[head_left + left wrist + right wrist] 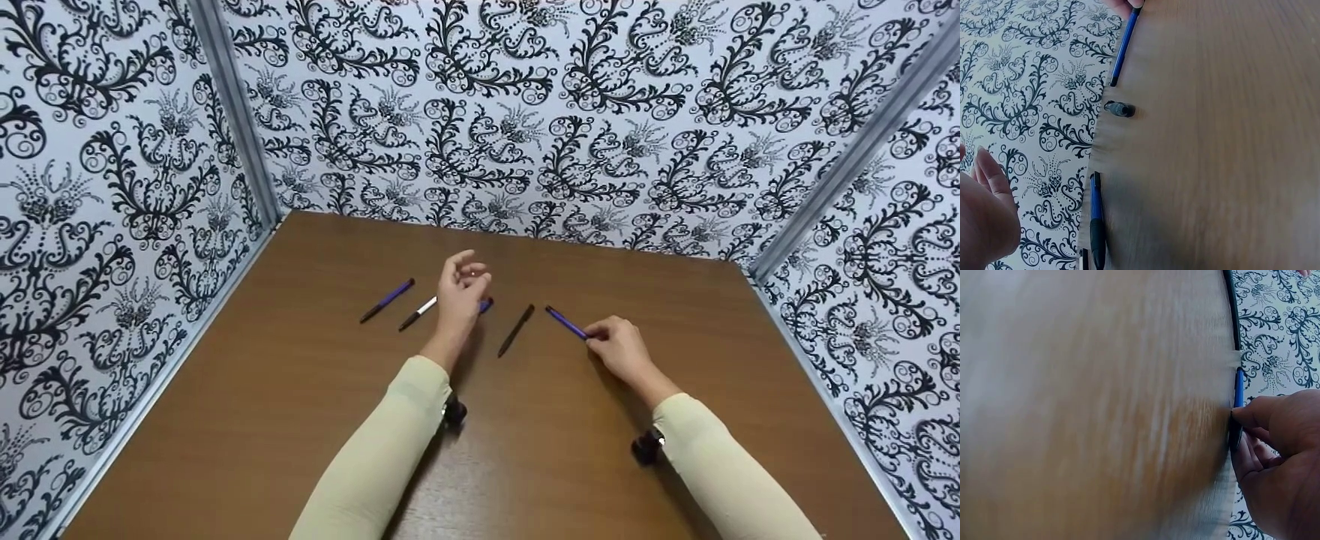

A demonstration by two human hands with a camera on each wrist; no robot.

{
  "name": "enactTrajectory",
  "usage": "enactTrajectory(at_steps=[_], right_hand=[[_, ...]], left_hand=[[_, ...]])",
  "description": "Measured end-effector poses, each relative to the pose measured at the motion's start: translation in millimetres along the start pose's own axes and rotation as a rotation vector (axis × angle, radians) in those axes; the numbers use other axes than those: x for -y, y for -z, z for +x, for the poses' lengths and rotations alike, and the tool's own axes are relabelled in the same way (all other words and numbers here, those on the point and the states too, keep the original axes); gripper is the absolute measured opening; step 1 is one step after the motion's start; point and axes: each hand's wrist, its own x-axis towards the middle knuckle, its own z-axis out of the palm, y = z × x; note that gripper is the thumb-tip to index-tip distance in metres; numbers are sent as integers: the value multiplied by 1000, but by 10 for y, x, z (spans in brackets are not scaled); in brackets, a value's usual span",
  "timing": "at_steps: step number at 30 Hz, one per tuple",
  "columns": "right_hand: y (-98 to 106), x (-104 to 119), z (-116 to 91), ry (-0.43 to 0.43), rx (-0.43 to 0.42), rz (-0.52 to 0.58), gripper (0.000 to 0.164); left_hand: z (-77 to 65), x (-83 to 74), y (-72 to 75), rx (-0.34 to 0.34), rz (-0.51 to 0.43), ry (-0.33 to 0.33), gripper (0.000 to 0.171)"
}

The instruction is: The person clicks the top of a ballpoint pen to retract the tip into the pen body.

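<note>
My right hand (619, 349) pinches the near end of a blue pen (565, 322) between thumb and fingers, low at the table. In the right wrist view the fingertips close on the dark grip of that pen (1239, 385). My left hand (461, 292) hovers over the pens with loosely bent fingers and holds nothing. Partly hidden behind it is another blue pen (487, 305), which shows more fully in the left wrist view (1096, 216). A black pen (516, 330) lies slanted between the two hands.
Left of my left hand lie a white pen (418, 313) with a black grip and one more blue pen (387, 300). The brown table (300, 420) is bordered by patterned walls (495, 112) at the back and both sides, with metal posts at the corners.
</note>
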Motion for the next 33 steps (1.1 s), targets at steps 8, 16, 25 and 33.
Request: enactTrajectory(at_steps=[8, 16, 25, 33], right_hand=[[16, 7, 2, -29, 17, 8, 15], [36, -14, -20, -49, 35, 28, 16], [79, 21, -35, -63, 16, 86, 23], [137, 76, -12, -83, -4, 129, 28]], left_hand=[[22, 11, 12, 20, 0, -5, 47], [22, 12, 86, 76, 126, -18, 38], [3, 43, 164, 147, 147, 2, 38], [15, 23, 220, 185, 181, 57, 40]])
